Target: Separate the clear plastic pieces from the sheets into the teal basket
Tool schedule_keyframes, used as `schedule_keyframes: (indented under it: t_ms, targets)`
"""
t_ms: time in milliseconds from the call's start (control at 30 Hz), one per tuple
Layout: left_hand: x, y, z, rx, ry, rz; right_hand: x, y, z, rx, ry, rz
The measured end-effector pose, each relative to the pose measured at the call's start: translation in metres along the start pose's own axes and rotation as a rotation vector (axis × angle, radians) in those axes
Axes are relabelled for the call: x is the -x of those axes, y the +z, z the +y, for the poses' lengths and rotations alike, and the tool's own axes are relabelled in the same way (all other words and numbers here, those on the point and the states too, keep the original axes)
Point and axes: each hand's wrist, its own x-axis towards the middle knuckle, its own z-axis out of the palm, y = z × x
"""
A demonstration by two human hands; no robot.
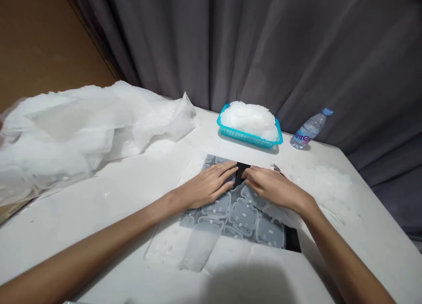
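Note:
Both my hands rest on a black mat (292,240) in the middle of the white table (99,203). The mat is covered with several translucent rounded plastic pieces (242,216). My left hand (211,184) lies flat, fingers stretched toward the mat's far edge. My right hand (272,185) lies beside it, fingers extended and pressing on a translucent piece, fingertips nearly touching the left hand's. A longer translucent strip (199,249) hangs off the mat's near edge.
A large crumpled clear plastic bag (82,128) fills the table's left side. A turquoise basket (248,138) heaped with white pieces stands at the back. A water bottle (310,130) lies at back right. Loose translucent scraps (325,185) lie right of the mat. A grey curtain (263,45) hangs behind.

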Motion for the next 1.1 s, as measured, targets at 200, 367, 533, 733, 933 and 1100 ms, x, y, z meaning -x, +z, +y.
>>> schedule_keyframes:
  t_ms: [200, 367, 533, 733, 933, 1100]
  targets:
    - [0.0, -0.009, 0.004, 0.047, -0.021, -0.103, -0.011, 0.006, 0.012, 0.076, -0.014, 0.049]
    - [-0.001, -0.01, 0.001, 0.032, -0.011, -0.142, -0.018, 0.018, 0.024, 0.057, -0.091, 0.084]
    - [-0.002, -0.014, -0.004, 0.01, 0.025, -0.139, -0.024, 0.023, 0.035, -0.005, -0.153, 0.207]
    - [-0.002, -0.02, -0.009, -0.043, 0.008, -0.151, -0.036, 0.035, 0.037, 0.041, -0.253, 0.383]
    - [0.001, -0.017, -0.018, -0.067, 0.021, -0.097, -0.034, 0.026, 0.04, -0.111, -0.306, 0.511]
    - [0.003, -0.018, -0.026, -0.096, -0.078, -0.128, -0.01, -0.001, 0.077, 0.157, 0.29, 0.391]
